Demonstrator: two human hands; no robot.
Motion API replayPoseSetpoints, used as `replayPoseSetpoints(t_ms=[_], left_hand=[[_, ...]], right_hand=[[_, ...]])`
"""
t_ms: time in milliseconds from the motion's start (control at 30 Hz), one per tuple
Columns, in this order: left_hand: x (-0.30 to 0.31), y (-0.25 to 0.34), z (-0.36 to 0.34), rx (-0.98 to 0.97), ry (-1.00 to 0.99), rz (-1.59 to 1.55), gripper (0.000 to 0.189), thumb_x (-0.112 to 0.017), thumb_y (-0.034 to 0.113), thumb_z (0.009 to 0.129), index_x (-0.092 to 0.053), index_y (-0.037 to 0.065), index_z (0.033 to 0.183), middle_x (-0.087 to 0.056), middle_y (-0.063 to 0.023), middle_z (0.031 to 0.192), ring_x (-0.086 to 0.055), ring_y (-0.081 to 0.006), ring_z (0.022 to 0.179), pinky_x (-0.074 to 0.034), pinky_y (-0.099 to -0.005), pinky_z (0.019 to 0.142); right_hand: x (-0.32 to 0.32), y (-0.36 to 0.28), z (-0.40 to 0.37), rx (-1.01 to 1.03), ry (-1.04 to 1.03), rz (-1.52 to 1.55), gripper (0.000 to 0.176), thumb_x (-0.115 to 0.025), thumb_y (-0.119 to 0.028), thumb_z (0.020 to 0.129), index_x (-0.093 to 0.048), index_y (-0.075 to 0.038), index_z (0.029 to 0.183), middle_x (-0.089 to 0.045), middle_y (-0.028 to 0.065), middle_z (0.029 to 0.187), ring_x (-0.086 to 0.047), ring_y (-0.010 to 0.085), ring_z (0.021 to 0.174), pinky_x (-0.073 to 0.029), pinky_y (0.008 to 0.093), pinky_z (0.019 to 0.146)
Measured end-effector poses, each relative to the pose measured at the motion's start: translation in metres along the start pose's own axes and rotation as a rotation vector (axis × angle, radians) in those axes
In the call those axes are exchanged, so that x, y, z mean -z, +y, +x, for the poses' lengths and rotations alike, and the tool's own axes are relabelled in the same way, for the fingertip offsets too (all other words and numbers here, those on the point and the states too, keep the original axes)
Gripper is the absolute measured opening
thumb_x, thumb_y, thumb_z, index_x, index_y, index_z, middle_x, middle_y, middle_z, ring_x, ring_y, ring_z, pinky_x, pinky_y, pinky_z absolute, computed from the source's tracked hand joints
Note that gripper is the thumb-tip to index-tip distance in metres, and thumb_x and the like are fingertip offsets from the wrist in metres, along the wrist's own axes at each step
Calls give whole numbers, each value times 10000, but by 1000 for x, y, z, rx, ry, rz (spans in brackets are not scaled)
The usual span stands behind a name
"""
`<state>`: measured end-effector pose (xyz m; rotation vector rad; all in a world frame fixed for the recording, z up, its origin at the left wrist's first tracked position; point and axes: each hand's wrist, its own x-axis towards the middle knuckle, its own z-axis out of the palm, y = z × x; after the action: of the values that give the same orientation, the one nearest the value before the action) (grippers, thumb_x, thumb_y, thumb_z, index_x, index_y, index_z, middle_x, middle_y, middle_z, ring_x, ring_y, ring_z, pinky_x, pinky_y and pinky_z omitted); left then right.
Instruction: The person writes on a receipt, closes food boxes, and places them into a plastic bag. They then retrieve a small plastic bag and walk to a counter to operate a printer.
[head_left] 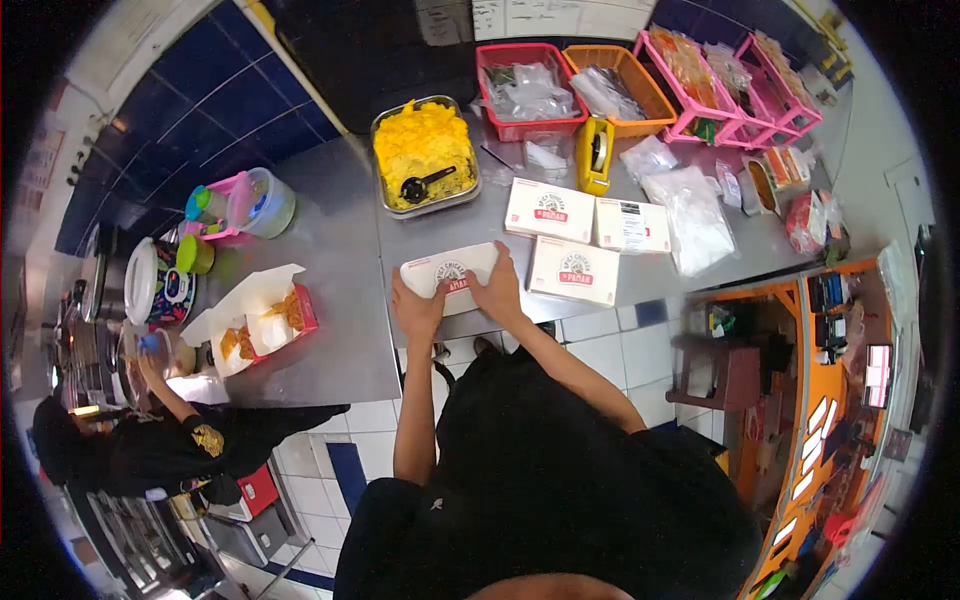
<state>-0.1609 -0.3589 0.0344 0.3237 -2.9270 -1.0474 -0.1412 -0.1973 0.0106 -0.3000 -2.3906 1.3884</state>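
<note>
A white box (452,270) is pressed down at the near edge of the steel worktop (340,250). Its left end is covered by the left hand (415,308) and its right end by the right hand (497,290). Both are laid flat with fingers extended, and nothing is gripped. Three closed boxes (573,270) are set just beside it, and a tray of yellow rice (425,150) is seen beyond.

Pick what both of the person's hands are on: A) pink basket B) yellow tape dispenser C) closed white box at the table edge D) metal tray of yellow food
C: the left hand and the right hand both lie on the closed white box at the near edge of the steel table.
</note>
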Motion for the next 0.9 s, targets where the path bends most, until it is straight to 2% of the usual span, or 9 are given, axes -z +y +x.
replayPoseSetpoints(t_ms=[100, 167, 233, 333, 600, 667, 733, 767, 900], left_hand=[[38, 16, 19, 101, -42, 46, 870, -726, 494, 812, -385, -13, 1433, -508, -271, 1390, -486, -412, 1301, -407, -478, 1068], [55, 19, 27, 174, -84, 14, 790, -707, 497, 825, -466, -10, 1381, -558, -272, 1339, -530, -422, 1257, -442, -480, 1035], [61, 23, 32, 188, -272, 50, 676, -658, 516, 856, -575, -20, 1259, -620, -267, 1249, -590, -437, 1168, -480, -483, 985], [37, 5, 23, 135, -177, 49, 635, -617, 501, 891, -596, -52, 1203, -633, -275, 1215, -597, -446, 1153, -477, -488, 987], [16, -1, 4, 208, -196, -21, 696, -542, 474, 948, -448, -84, 1355, -616, -299, 1229, -602, -457, 1136, -465, -502, 992], [8, -12, -6, 220, -197, -33, 730, -530, 479, 956, -398, -83, 1404, -603, -298, 1259, -597, -457, 1145, -462, -497, 995], [-5, -32, -9, -64, -27, -59, 747, -506, 469, 982, -317, -67, 1467, -603, -289, 1276, -605, -465, 1131, -460, -499, 993], [-8, -44, -9, -60, -29, -51, 747, -506, 469, 982, -317, -67, 1467, -603, -289, 1276, -605, -465, 1131, -460, -499, 993], [14, -79, 1, -9, -143, -475, 560, -519, 371, 1010, -474, -25, 1404, -625, -255, 1270, -658, -335, 1106, -508, -383, 937]], right_hand=[[18, -30, 25, -347, -145, -159, 878, -773, -456, 768, -422, 80, 1368, -608, 331, 1217, -614, 423, 1144, -476, 464, 998], [27, -34, 41, -338, -279, -300, 820, -719, -520, 799, -479, 88, 1292, -674, 302, 1090, -657, 444, 1046, -521, 469, 927], [28, -34, 47, -348, -375, -347, 780, -668, -510, 844, -477, 106, 1283, -664, 318, 1100, -646, 462, 1051, -515, 479, 925], [10, -5, 35, -313, -407, -325, 722, -609, -467, 899, -458, 123, 1286, -647, 334, 1128, -626, 475, 1079, -493, 488, 949], [-1, -3, 6, -363, -322, 21, 569, -485, -329, 984, -394, 95, 1354, -618, 336, 1181, -580, 497, 1130, -420, 495, 1027], [2, 3, -4, -87, -318, -68, 629, -490, -280, 993, -308, 141, 1423, -509, 345, 1353, -517, 451, 1256, -351, 547, 1101], [0, 16, -5, -26, -305, -108, 616, -475, -278, 1002, -307, 130, 1432, -492, 332, 1379, -492, 444, 1284, -314, 569, 1117], [0, 22, -7, 34, -292, -150, 602, -460, -275, 1012, -306, 120, 1440, -475, 320, 1405, -467, 437, 1312, -276, 590, 1133], [9, 14, 4, -8, -282, -40, 660, -460, -363, 1024, -308, 113, 1456, -473, 333, 1397, -483, 461, 1289, -323, 466, 1129]])
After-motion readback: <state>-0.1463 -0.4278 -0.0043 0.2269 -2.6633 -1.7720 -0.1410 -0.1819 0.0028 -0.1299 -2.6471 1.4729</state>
